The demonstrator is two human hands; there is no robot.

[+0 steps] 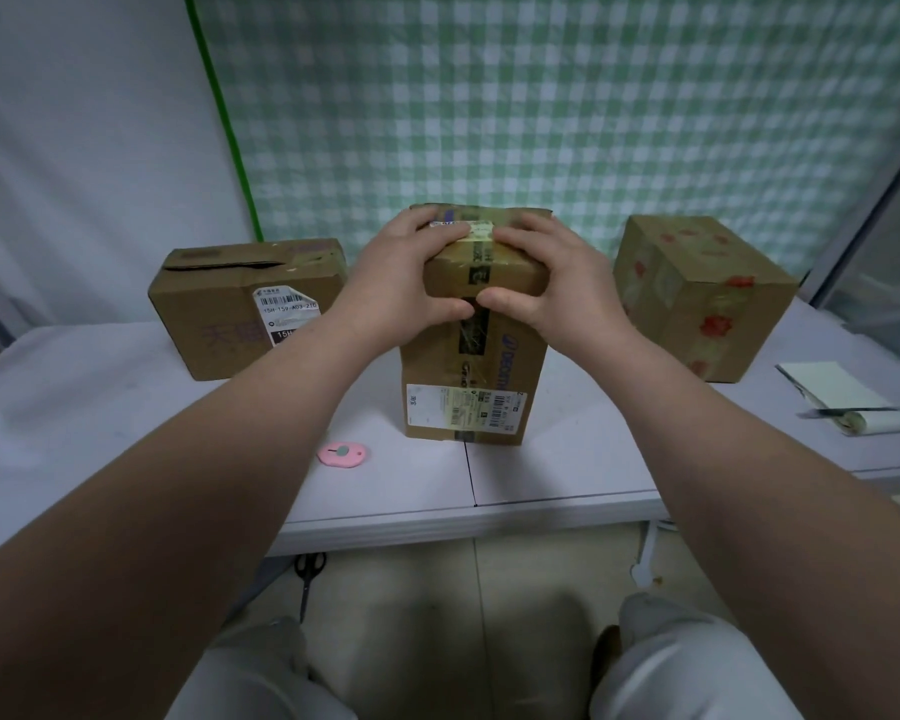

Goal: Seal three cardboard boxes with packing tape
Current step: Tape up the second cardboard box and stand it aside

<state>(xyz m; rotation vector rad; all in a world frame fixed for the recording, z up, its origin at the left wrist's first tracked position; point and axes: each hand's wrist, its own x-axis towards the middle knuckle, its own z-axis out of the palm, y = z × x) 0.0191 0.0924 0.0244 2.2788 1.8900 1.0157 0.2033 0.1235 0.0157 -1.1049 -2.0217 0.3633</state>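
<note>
Gripping the top end of the middle box [471, 366] with both hands. Curling the left hand [401, 283] over the upper left corner, fingers lying across the top and thumb pressing the near face. Doing the same on the other side with the right hand [554, 285], thumbs almost meeting over the strip of tape running down the near face. Holding this box upright on end at the middle of the surface [100, 407], close to the front edge. Leaving untouched, farther back on either side, the left box [230, 314] with its top flap gaping a little and the right box [697, 298] bound in red-printed tape. Leaving a pink cutter [343, 453] lying near the middle box's near left corner, a partly unrolled white roll [853, 407] at the right edge, and scissors [308, 574] on the floor below.
</note>
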